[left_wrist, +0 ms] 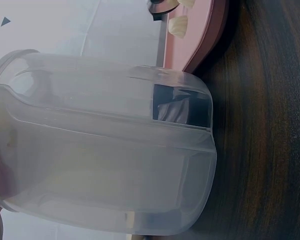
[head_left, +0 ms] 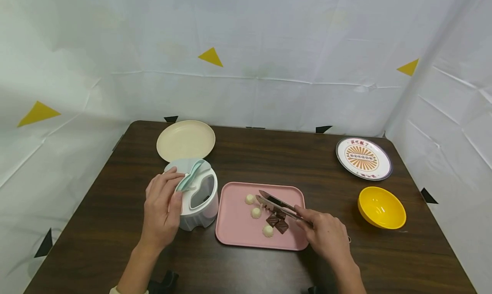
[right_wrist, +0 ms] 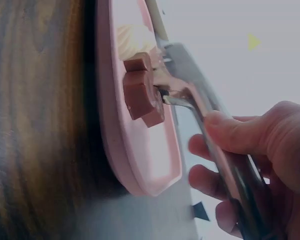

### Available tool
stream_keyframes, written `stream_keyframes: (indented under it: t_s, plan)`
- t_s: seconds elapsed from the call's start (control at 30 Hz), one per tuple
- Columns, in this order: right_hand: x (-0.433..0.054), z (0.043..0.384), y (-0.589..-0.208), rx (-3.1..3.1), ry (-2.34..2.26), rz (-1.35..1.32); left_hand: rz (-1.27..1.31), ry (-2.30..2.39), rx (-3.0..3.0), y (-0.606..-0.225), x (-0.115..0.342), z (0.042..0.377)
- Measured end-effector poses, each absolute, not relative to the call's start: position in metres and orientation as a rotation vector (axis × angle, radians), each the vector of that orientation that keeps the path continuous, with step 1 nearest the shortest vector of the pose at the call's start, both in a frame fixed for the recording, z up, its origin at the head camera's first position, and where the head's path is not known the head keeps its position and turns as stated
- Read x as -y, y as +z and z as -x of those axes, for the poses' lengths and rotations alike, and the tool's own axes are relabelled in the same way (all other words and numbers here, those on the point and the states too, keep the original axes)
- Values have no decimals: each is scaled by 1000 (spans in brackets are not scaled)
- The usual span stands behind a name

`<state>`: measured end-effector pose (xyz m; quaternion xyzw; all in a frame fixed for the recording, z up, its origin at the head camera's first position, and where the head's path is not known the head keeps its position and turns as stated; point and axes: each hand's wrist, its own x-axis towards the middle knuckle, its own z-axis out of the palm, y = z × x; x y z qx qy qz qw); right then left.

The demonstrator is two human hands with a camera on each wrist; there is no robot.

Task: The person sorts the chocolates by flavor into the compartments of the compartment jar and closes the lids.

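A lidded, translucent white canister [head_left: 196, 219] stands left of the pink tray [head_left: 240, 236]. At its top my left hand [head_left: 163, 208] pinches a raised teal flap [head_left: 190, 176], beside an uncovered opening in the lid. Through the canister's clear wall [left_wrist: 90, 165] something dark [left_wrist: 175, 107] shows at the bottom. My right hand [head_left: 326, 232] grips metal tongs [head_left: 284, 206], their tips spread above the tray. Below and beside the tips lie several dark chocolates [head_left: 282, 226] and several cream-white swirled sweets [head_left: 267, 231]. In the right wrist view the tongs [right_wrist: 225, 165] reach close to the chocolates [right_wrist: 137, 95].
Behind the canister lies a cream plate [head_left: 186, 140]. A patterned white plate [head_left: 363, 159] is at the back right, with a yellow bowl [head_left: 381, 208] in front of it. White sheeting [head_left: 261, 102] rises behind the dark wooden table [head_left: 246, 270].
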<state>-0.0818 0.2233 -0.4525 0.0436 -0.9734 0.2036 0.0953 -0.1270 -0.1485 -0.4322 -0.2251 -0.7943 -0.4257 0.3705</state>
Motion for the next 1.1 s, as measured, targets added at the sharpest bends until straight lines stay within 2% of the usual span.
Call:
stream_keyframes:
  t_s: [0.4, 1.1]
  plan:
    - [-223, 81, -446, 2784, 680, -39, 569, -1086, 2049, -432, 149, 127]
    - [-229, 81, -444, 3027, 625, -30, 563, -1092, 2052, -432, 149, 127]
